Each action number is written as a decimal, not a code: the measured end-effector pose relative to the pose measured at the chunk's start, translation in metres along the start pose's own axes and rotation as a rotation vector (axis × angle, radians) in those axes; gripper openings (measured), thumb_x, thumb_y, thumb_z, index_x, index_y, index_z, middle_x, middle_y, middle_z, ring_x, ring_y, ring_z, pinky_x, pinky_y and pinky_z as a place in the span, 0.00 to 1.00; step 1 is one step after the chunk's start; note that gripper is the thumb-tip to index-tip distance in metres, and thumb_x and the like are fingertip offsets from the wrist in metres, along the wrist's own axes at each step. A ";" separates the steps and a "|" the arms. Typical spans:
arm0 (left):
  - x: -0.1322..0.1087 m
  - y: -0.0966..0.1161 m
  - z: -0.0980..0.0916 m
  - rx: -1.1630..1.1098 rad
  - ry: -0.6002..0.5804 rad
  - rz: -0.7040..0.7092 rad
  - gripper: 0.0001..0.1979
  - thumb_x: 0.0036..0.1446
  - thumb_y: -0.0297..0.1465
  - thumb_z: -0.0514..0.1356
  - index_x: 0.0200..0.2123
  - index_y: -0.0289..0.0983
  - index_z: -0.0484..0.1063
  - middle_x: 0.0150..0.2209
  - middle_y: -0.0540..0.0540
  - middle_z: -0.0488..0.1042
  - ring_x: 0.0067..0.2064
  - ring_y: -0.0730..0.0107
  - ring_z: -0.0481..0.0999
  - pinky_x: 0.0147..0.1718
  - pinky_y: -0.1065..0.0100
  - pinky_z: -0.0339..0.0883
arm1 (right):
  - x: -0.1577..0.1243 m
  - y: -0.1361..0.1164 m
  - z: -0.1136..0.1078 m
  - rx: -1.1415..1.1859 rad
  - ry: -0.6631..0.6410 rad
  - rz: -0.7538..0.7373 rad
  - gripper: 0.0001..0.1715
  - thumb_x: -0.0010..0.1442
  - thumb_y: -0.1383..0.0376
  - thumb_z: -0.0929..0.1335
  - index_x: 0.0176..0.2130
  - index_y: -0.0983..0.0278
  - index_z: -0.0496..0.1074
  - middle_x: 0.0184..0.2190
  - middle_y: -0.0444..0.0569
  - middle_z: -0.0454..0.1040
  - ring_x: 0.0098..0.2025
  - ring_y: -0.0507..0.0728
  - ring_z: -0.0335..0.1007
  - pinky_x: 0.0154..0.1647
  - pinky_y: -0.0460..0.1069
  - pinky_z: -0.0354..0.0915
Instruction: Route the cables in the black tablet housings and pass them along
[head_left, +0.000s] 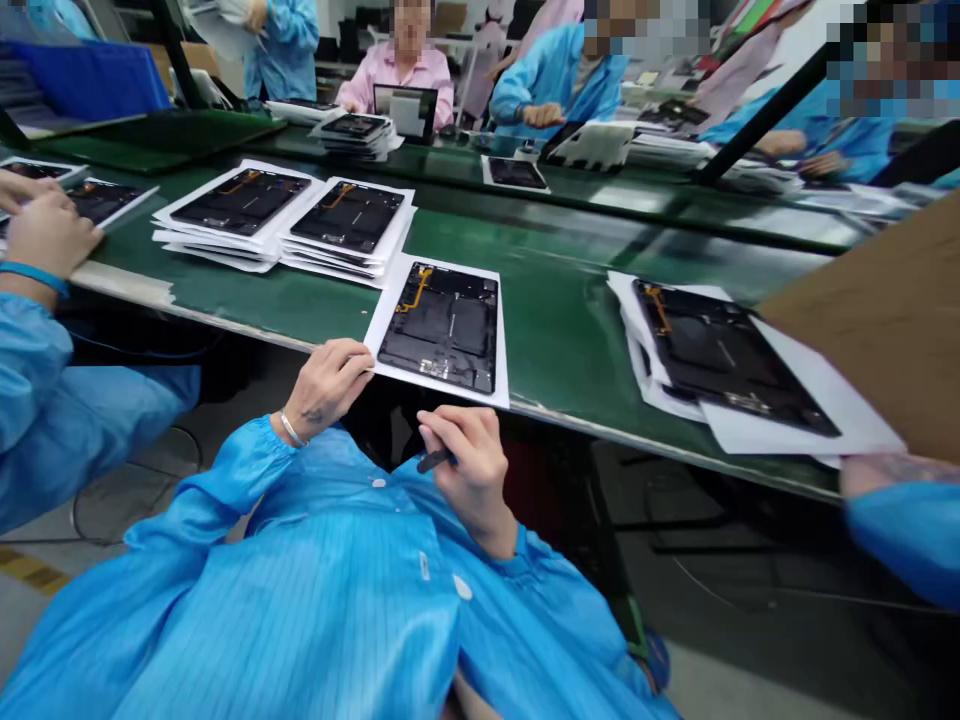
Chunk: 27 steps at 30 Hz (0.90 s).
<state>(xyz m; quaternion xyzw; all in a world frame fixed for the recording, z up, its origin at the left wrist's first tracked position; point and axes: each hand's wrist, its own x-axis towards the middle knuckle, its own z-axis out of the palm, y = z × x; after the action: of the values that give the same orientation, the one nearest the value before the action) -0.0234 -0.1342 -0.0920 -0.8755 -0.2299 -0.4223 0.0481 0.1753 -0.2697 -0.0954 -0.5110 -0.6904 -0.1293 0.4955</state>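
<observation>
No legible txt, labels, nos. or logos, not on opened tablet point(442, 328) or paper sheet point(385, 305).

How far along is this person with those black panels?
Finished or waiting, I cannot tell: left stacks and a right stack lie nearby. In hand: the left hand holds the white sheet under a single panel; the right hand grips a dark tool, off the panel.

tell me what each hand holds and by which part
Right hand grips a small dark tool by one end, tip sticking out; left hand touches the near left corner of the white sheet, grip unclear.
</observation>
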 end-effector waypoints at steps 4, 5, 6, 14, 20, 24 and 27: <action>0.005 -0.004 0.010 0.018 0.015 0.013 0.05 0.66 0.25 0.57 0.39 0.38 0.73 0.38 0.44 0.76 0.40 0.64 0.72 0.40 0.63 0.65 | 0.011 0.001 -0.001 -0.018 -0.015 -0.010 0.12 0.63 0.74 0.70 0.47 0.63 0.75 0.38 0.51 0.78 0.41 0.57 0.67 0.42 0.53 0.67; 0.006 -0.005 0.010 0.017 0.014 0.022 0.05 0.66 0.25 0.57 0.40 0.37 0.73 0.37 0.44 0.76 0.39 0.64 0.72 0.39 0.63 0.64 | 0.016 0.003 0.000 -0.035 -0.025 -0.016 0.13 0.63 0.74 0.70 0.48 0.64 0.75 0.39 0.51 0.78 0.42 0.58 0.67 0.42 0.53 0.67; 0.006 -0.007 0.010 0.015 0.009 0.034 0.04 0.66 0.25 0.58 0.40 0.37 0.73 0.37 0.44 0.76 0.39 0.64 0.72 0.38 0.64 0.63 | 0.021 0.006 0.000 -0.062 -0.041 -0.019 0.14 0.64 0.74 0.69 0.49 0.64 0.75 0.40 0.52 0.78 0.42 0.58 0.67 0.43 0.54 0.67; 0.010 -0.011 0.005 -0.003 -0.043 0.113 0.06 0.64 0.22 0.59 0.40 0.39 0.74 0.36 0.45 0.77 0.40 0.65 0.73 0.38 0.64 0.63 | 0.046 0.029 0.015 -0.256 -0.253 -0.048 0.07 0.67 0.65 0.69 0.45 0.63 0.75 0.41 0.50 0.79 0.41 0.59 0.64 0.39 0.54 0.57; 0.007 -0.008 0.004 -0.051 -0.069 0.045 0.07 0.63 0.22 0.60 0.41 0.40 0.75 0.37 0.46 0.78 0.40 0.66 0.75 0.39 0.64 0.66 | 0.044 0.034 0.016 -0.167 -0.240 -0.051 0.05 0.67 0.67 0.68 0.44 0.62 0.74 0.40 0.48 0.80 0.39 0.58 0.64 0.39 0.54 0.56; 0.006 -0.006 0.004 -0.092 -0.042 0.015 0.08 0.62 0.21 0.61 0.40 0.39 0.75 0.35 0.46 0.77 0.39 0.66 0.75 0.39 0.63 0.67 | 0.050 0.031 0.013 -0.190 -0.303 -0.081 0.07 0.69 0.65 0.66 0.44 0.64 0.74 0.40 0.50 0.80 0.39 0.59 0.62 0.37 0.55 0.54; 0.009 -0.003 0.002 -0.105 -0.043 0.022 0.09 0.61 0.20 0.61 0.40 0.39 0.75 0.34 0.47 0.77 0.39 0.66 0.75 0.39 0.63 0.67 | 0.054 0.030 0.013 -0.191 -0.311 -0.103 0.07 0.68 0.70 0.65 0.43 0.65 0.74 0.38 0.50 0.79 0.36 0.59 0.60 0.35 0.54 0.52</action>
<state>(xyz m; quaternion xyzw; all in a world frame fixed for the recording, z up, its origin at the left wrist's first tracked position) -0.0183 -0.1279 -0.0872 -0.8881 -0.1990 -0.4143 0.0018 0.1937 -0.2161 -0.0669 -0.5337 -0.7685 -0.1388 0.3246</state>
